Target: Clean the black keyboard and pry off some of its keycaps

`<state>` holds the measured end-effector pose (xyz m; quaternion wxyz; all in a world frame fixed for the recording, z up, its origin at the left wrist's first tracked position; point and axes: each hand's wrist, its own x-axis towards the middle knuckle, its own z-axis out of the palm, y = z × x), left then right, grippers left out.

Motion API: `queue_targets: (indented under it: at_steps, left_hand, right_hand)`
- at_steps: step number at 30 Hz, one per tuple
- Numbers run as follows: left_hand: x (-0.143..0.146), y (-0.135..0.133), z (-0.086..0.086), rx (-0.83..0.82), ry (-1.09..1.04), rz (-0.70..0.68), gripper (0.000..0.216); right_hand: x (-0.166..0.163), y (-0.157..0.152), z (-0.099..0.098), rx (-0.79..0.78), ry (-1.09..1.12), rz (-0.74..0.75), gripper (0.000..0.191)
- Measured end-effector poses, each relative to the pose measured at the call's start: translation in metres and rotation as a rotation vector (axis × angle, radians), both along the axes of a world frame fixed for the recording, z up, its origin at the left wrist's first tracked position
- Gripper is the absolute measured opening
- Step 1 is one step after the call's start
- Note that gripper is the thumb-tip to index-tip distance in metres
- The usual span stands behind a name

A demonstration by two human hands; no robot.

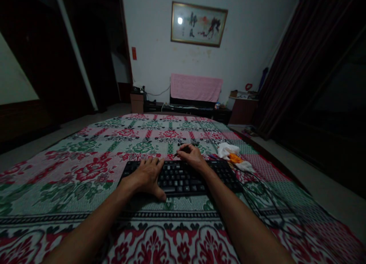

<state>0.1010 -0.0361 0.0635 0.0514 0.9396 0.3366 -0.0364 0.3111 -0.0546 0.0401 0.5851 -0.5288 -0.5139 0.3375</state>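
A black keyboard (183, 184) lies flat on the patterned bedspread in front of me. Across its left part rests my left hand (147, 175), fingers spread toward the far edge and thumb by the near edge. My right hand (193, 156) is over the keyboard's far edge, right of the middle. Its fingers are pinched on a thin dark pen-like tool (176, 154), whose tip points left and down. The fingers hide most of that tool, so its exact kind cannot be made out.
A white and orange crumpled cloth or bag (234, 157) lies beyond the keyboard's right end. Black cable (268, 203) loops across the right side of the bedspread (94, 168). Farther off, a pink cloth (196, 87) covers a screen by the wall, under a framed picture (199, 24).
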Motion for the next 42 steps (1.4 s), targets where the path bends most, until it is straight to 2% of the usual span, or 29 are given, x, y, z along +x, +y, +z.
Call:
queue_targets:
  at_steps: [4,8,12,16,25,32,37,42]
  left_hand:
    - [0.011,0.012,0.001,0.056,-0.053,-0.051,0.127]
    - [0.014,0.026,-0.008,-0.072,-0.021,-0.042,0.124]
    - [0.011,0.027,-0.015,-0.115,0.008,-0.011,0.128]
    - [0.008,0.024,-0.017,-0.113,0.008,0.001,0.132]
    - [0.005,0.026,-0.021,-0.089,-0.009,0.009,0.131]
    - [0.006,0.027,-0.021,-0.102,-0.001,0.011,0.133]
    - [0.006,0.025,-0.018,-0.109,0.002,0.015,0.133]
    - [0.006,0.025,-0.018,-0.115,0.009,0.016,0.132]
  right_hand:
    - [0.005,0.001,0.005,0.062,0.040,-0.103,0.030]
    - [0.010,0.005,-0.005,0.060,-0.032,-0.143,0.028]
    - [0.008,0.005,-0.013,0.040,-0.093,-0.084,0.025]
    - [0.003,0.001,-0.011,0.078,-0.145,-0.036,0.022]
    - [0.004,0.001,-0.017,0.164,-0.471,-0.073,0.014]
    - [-0.003,-0.004,-0.003,0.154,-0.706,-0.078,0.012]
    - [-0.003,-0.002,0.000,0.151,-0.741,-0.014,0.013]
    - [0.003,0.007,-0.001,0.062,-0.693,-0.020,0.016]
